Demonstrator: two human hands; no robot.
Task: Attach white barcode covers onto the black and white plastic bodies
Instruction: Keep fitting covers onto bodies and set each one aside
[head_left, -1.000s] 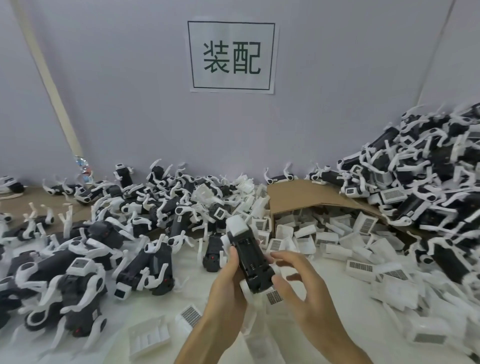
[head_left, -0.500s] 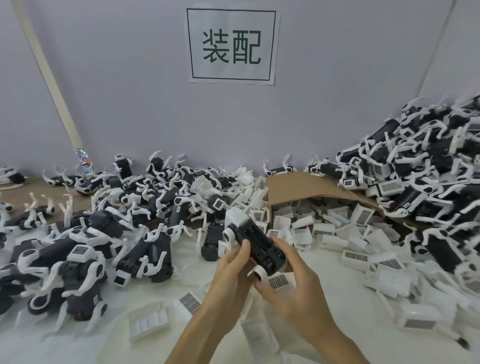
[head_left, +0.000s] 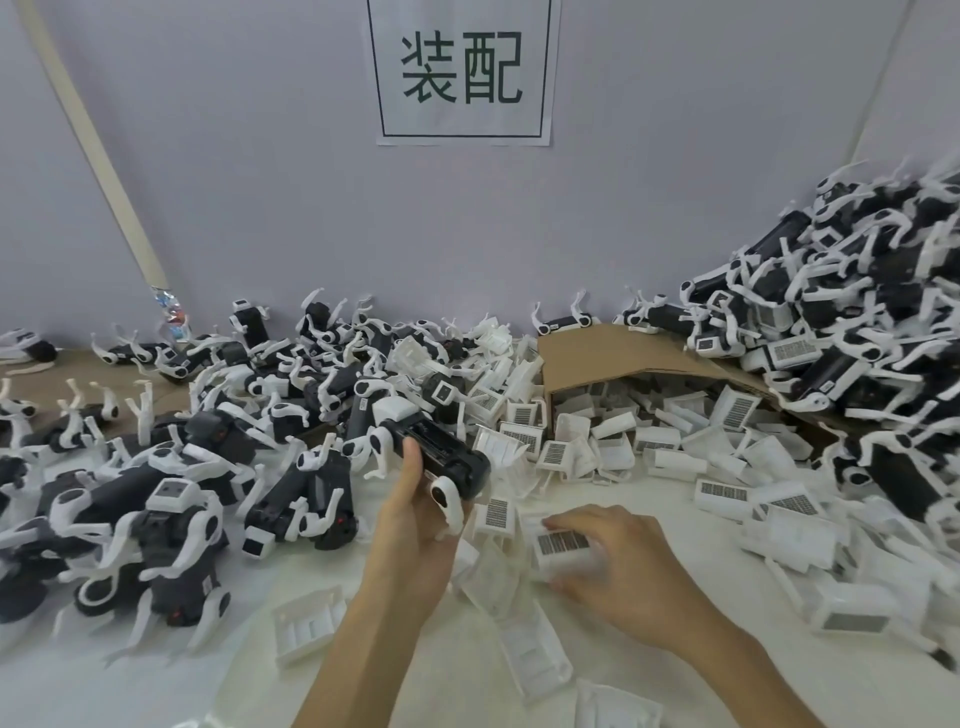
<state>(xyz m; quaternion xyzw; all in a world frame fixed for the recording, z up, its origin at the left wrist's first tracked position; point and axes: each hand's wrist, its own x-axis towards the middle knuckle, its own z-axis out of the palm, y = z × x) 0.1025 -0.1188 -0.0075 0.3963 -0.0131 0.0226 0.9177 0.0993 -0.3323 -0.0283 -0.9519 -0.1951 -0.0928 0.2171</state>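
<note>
- left hand is curled round a black and white plastic body, with the thumb pressed on its near side; the body is held above the white table, tilted, its white end toward 10 o'clock.
- right hand is set over a white barcode cover lying on the table at 4 o'clock from the body; the cover is pinched between the thumb and curled fingers, though the contact is blurred.
- loose covers are scattered at 3 o'clock and spill from a tipped cardboard box at 1 o'clock.
- a low pile of bodies is spread at 9 o'clock, and a taller pile is heaped at 2 o'clock.
- a printed sign is fixed to the wall at 12 o'clock.
</note>
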